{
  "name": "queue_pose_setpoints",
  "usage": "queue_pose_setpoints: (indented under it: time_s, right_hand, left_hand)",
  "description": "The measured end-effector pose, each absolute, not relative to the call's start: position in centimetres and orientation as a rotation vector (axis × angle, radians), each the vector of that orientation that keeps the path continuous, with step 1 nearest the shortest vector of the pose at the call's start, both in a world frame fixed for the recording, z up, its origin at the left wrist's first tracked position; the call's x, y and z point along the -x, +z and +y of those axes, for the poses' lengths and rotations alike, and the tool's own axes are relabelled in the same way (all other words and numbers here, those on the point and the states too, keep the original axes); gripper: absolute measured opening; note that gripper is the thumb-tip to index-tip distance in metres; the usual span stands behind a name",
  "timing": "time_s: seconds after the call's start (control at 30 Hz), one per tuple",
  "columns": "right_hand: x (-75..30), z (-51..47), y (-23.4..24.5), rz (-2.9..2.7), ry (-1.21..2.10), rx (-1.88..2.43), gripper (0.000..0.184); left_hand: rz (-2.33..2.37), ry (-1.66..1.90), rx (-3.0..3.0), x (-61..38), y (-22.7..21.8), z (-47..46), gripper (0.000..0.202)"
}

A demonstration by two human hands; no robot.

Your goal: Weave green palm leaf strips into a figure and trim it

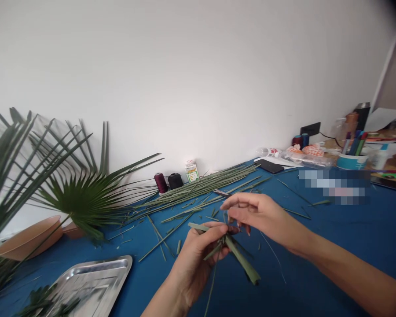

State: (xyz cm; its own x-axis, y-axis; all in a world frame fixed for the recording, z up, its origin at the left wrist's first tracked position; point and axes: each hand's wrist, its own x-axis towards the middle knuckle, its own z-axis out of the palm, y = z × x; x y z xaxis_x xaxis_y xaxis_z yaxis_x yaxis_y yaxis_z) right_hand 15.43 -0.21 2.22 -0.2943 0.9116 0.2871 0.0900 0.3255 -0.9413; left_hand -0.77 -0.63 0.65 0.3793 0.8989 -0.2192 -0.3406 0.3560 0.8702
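My left hand (204, 246) is closed around a folded piece of green palm leaf (242, 259), with leaf ends sticking out on both sides. Just above and to its right, my right hand (251, 213) has its fingers bent and pinched together at a thin pale green strand (225, 216) that runs to the folded leaf. One loose end of strand hangs below my left hand; another fine strand (273, 251) trails under my right wrist. Behind my right fingertips, a dark slim tool (221, 193) lies partly hidden, its kind unclear.
Long leaf strips (198, 187) and scraps cover the blue table (165, 281) toward the wall. A fan palm leaf (75, 198), a peach basin (33, 240) and a metal tray (127, 268) stand left. Thread spools (160, 182), a phone (269, 166) and a pen cup (351, 160) sit farther back.
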Motion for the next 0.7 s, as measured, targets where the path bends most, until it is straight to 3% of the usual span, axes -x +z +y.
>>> queue_pose_setpoints:
  time_s: [0.37,0.7]
  right_hand:
    - [-14.9,2.4,-0.3,-1.548,1.211,0.826,0.014]
    - [-16.0,4.4,-2.3,-1.775,1.357,0.716,0.032]
  left_hand:
    - [1.078,0.956,-1.087,0.5,-1.2,1.8,0.027]
    - [1.147,1.133,-0.963,0.1,-1.5,2.2,0.025]
